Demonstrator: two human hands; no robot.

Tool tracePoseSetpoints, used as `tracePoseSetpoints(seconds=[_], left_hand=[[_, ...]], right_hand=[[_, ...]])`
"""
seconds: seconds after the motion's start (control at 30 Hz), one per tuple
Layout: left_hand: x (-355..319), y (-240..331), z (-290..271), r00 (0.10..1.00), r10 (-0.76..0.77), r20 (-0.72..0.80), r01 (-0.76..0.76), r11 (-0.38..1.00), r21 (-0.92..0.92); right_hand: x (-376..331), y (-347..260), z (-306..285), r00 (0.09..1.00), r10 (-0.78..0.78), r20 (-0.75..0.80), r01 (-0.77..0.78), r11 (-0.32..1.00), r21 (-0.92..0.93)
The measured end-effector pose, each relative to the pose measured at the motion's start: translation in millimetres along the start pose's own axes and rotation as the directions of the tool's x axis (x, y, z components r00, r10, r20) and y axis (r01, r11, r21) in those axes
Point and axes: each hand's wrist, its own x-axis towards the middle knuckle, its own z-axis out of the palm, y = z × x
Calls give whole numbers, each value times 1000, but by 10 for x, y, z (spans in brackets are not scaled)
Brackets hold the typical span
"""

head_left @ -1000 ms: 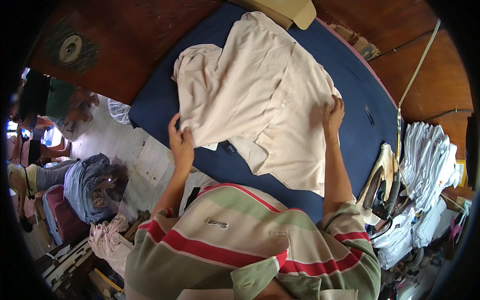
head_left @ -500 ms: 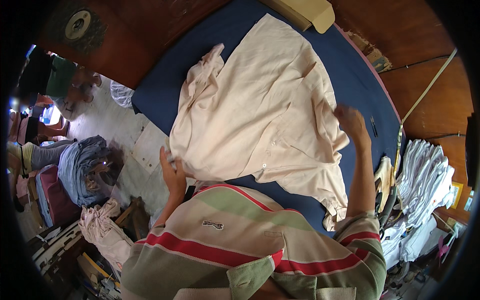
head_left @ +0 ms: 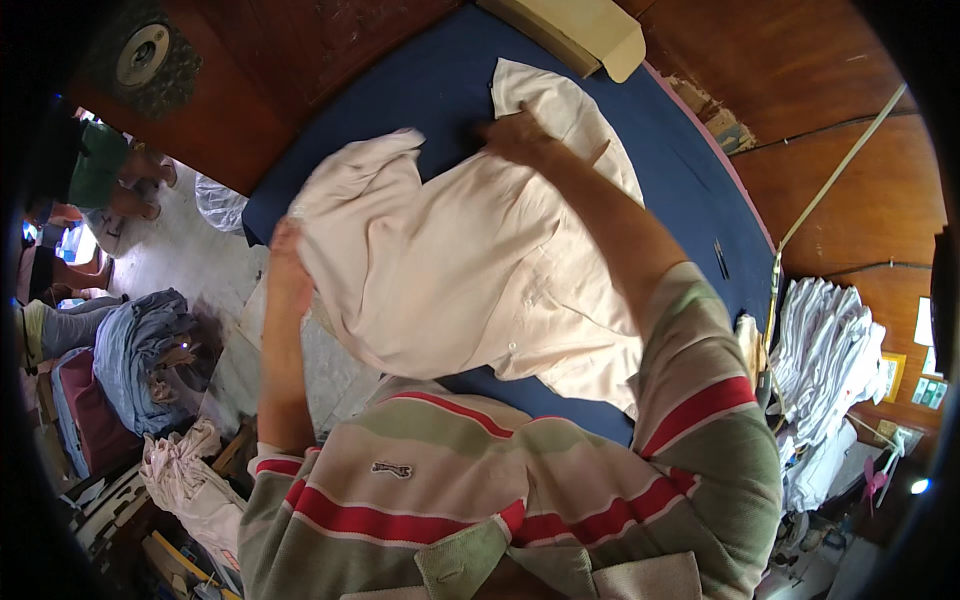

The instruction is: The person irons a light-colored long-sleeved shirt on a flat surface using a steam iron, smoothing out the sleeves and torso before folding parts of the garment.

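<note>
A pale pink long-sleeved shirt (head_left: pixel 440 270) with a button front lies across a dark blue table cover (head_left: pixel 370 110), its near edge hanging by my body. At the shirt's left side, my left hand (head_left: pixel 288 255) is closed on the cloth beside the raised sleeve. My right hand (head_left: pixel 522 140) reaches across to the far part of the shirt and touches it; motion blurs its fingers, so their grip is unclear. Under my right forearm, part of the shirt is hidden.
A cardboard box (head_left: pixel 560 30) sits at the table's far edge. A small dark tool (head_left: pixel 721 258) lies on the right. White garments hang (head_left: pixel 825 350) at the right. Folded blue cloth (head_left: pixel 150 350) is stacked at left, and people are further back.
My right hand has moved from the shirt's right edge to its far part. My left hand has moved away from me along the left side, and the cloth there has shifted and bunched.
</note>
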Motion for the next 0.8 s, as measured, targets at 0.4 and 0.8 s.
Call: tracePoseSetpoints(seconds=[0.4, 0.8], left_hand=[[-835, 1786, -97, 775, 614, -150, -632, 748, -200], [-1870, 3911, -1034, 459, 888, 5, -863, 444, 243]], right_hand=[[-3790, 735, -925, 892, 366, -265, -315, 924, 217], [-5750, -1078, -833, 623, 611, -488, 748, -284, 600]])
